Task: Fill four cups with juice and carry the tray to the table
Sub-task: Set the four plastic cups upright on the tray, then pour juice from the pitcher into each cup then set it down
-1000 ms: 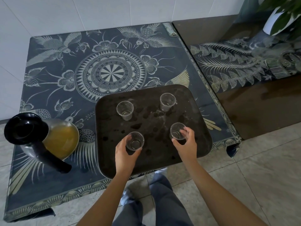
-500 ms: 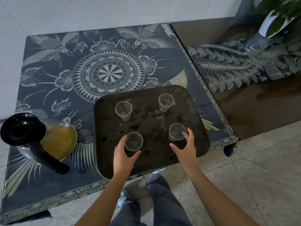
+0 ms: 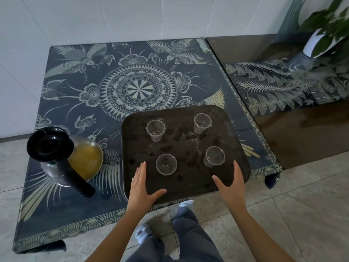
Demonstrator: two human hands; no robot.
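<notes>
Left hand and right hand are hovering over tray, fingers straight, empty; juice jug is standing leftward, handle pointing toward left hand, the nearer.

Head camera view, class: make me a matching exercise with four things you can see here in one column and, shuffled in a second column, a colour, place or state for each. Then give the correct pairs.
Things
1. jug
2. tray
3. plant pot
4. near-left cup

Descriptions
A. white, at the far right
B. dark, carrying four cups
C. clear, upright, standing on the tray
D. holds yellow-orange liquid, stands left of the tray

Pairs: 1-D, 2-B, 3-A, 4-C
</notes>
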